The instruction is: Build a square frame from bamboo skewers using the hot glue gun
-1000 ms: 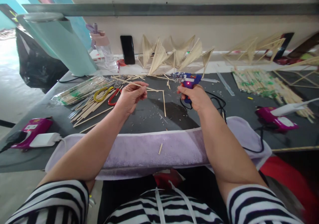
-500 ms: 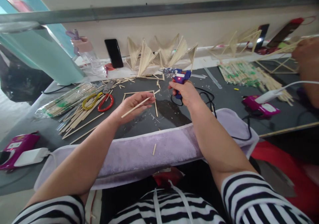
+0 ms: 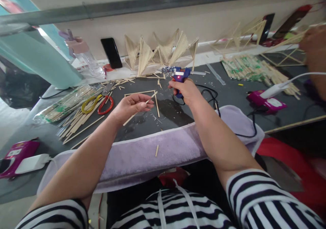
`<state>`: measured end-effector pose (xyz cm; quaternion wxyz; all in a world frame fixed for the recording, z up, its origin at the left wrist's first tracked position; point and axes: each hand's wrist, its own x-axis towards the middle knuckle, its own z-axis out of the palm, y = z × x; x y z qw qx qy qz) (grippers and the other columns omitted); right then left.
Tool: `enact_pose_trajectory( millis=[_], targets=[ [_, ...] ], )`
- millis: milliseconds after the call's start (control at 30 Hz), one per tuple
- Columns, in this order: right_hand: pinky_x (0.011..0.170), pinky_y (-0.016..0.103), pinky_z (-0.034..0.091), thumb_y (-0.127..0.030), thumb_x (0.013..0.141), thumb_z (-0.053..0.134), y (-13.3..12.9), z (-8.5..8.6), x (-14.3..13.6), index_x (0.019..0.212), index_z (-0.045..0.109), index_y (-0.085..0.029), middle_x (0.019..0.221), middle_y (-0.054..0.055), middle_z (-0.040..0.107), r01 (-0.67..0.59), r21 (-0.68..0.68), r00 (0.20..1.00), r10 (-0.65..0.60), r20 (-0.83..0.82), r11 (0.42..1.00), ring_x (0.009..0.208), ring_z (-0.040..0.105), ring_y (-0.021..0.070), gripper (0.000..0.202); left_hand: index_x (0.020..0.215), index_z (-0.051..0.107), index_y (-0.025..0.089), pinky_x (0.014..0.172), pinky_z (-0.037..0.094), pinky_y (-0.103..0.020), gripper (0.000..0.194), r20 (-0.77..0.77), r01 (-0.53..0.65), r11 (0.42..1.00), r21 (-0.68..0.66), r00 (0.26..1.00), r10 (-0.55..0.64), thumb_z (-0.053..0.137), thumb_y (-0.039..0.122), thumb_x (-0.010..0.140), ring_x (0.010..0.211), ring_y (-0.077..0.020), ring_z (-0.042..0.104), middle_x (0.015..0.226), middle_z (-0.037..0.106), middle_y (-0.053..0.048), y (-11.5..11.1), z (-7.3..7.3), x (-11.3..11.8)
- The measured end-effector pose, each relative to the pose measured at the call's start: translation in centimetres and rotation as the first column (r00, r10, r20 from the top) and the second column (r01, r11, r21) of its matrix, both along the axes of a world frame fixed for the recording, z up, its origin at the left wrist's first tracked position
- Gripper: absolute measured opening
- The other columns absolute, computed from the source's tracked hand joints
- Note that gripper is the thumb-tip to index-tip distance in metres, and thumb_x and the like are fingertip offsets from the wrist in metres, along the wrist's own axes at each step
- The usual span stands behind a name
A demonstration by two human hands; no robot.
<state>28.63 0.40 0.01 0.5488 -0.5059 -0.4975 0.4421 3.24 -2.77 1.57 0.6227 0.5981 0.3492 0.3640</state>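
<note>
Between the thumb and fingers of my left hand [image 3: 132, 107] is a thin wooden stick [image 3: 130, 119], slanting up to the right above the dark table. Partly behind that hand lies a frame of joined sticks [image 3: 157, 105], its top and right side showing. My right hand [image 3: 183, 89] is wrapped round a blue glue gun [image 3: 181, 74] with a lit red light, its nozzle pointing left. Farther back, against the wall, stands a model of fanned sticks [image 3: 146, 57].
Red-and-yellow-handled scissors [image 3: 105, 105] lie on loose sticks at the left, by a bagged bundle [image 3: 68, 103]. A phone [image 3: 111, 53] leans on the wall. A purple cloth [image 3: 152, 154] covers the front edge. Another person's hand [image 3: 314, 42] is at the far right.
My left thumb has come over the stick, whose far end has dropped lower and nearer the frame's corner. The view has shifted slightly; my right hand still holds the glue gun.
</note>
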Motion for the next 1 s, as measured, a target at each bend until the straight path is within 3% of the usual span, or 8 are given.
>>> enact_pose_trajectory(
  millis=[100,233,333,433,567,800,900,1000],
  targets=[
    [0.049,0.025,0.045,-0.030,0.073,0.073,0.1,-0.2,-0.1,0.084,0.058,-0.022,0.076,0.000,0.066,0.008,0.003,1.000,-0.008,0.006,1.000,0.051,0.050,0.0094,0.020,0.088,0.072,0.017,0.070,0.059,-0.026,0.029,-0.091,-0.064,0.997,0.045,0.994,0.067,0.086,0.026,0.064,0.076,-0.0173,0.074,0.085,0.077,-0.008,0.5,-0.5,0.0],
    [0.048,0.024,0.045,-0.024,0.076,0.074,0.2,-0.5,-0.2,0.080,0.058,-0.021,0.072,0.000,0.066,0.008,-0.026,1.000,-0.008,-0.001,1.000,0.048,0.050,0.0086,0.017,0.091,0.068,0.021,0.054,0.054,-0.023,0.031,-0.254,-0.013,1.000,0.017,0.967,0.017,0.084,0.022,0.064,0.061,-0.0163,0.071,0.075,0.076,-0.004,1.0,-0.8,-0.5],
    [0.045,0.023,0.045,-0.018,0.078,0.073,0.2,-0.7,-0.6,0.077,0.057,-0.019,0.068,0.000,0.065,-0.044,-0.150,0.997,0.035,-0.063,0.988,0.044,0.050,0.0079,0.016,0.087,0.070,0.021,0.046,0.045,-0.020,0.026,-0.360,0.051,0.997,0.051,0.932,-0.029,0.083,0.021,0.064,0.054,-0.0152,0.067,0.067,0.073,-0.003,1.2,-0.9,-1.0],
    [0.046,0.024,0.051,-0.011,0.081,0.068,0.1,-1.0,-1.4,0.079,0.058,-0.017,0.066,0.002,0.068,-0.158,-0.301,0.981,0.114,-0.159,0.940,0.047,0.057,0.0107,0.012,0.076,0.073,0.020,0.050,0.046,-0.021,0.013,-0.437,0.155,0.983,0.096,0.894,-0.098,0.080,0.025,0.066,0.054,-0.0147,0.065,0.061,0.069,-0.003,1.3,-1.3,-0.9],
    [0.050,0.023,0.054,-0.009,0.083,0.068,-0.1,-1.5,-2.5,0.083,0.060,-0.016,0.068,0.004,0.070,-0.272,-0.367,0.956,0.206,-0.210,0.889,0.054,0.064,0.0127,0.011,0.073,0.074,0.020,0.053,0.047,-0.022,0.010,-0.470,0.196,0.972,0.130,0.875,-0.113,0.078,0.026,0.067,0.054,-0.0135,0.061,0.060,0.067,-0.002,1.3,-1.8,-0.4],
    [0.050,0.022,0.055,-0.009,0.083,0.069,0.3,-2.2,-3.0,0.078,0.059,-0.016,0.064,0.004,0.069,-0.278,-0.375,0.957,0.221,-0.188,0.885,0.051,0.062,0.0119,0.014,0.072,0.074,0.020,0.049,0.043,-0.021,0.008,-0.504,0.162,0.969,0.185,0.862,-0.048,0.075,0.026,0.067,0.054,-0.0125,0.057,0.060,0.066,-0.002,1.6,-2.8,-0.4],
    [0.050,0.022,0.055,-0.009,0.083,0.070,0.4,-2.3,-3.0,0.079,0.058,-0.016,0.064,0.004,0.069,-0.276,-0.379,0.958,0.221,-0.181,0.883,0.050,0.063,0.0121,0.014,0.074,0.074,0.019,0.046,0.041,-0.021,0.013,-0.571,0.169,0.973,0.160,0.819,-0.049,0.074,0.030,0.067,0.051,-0.0112,0.053,0.061,0.065,-0.001,1.6,-2.7,-0.4],
    [0.051,0.020,0.055,-0.011,0.082,0.073,0.4,-2.2,-2.9,0.082,0.058,-0.016,0.063,0.002,0.068,-0.282,-0.386,0.957,0.233,-0.171,0.878,0.050,0.063,0.0116,0.016,0.078,0.072,0.018,0.053,0.045,-0.022,0.015,-0.656,0.195,0.969,0.152,0.753,-0.049,0.072,0.030,0.069,0.057,-0.0110,0.056,0.067,0.065,-0.001,1.3,-2.0,-0.2]
  ],
)
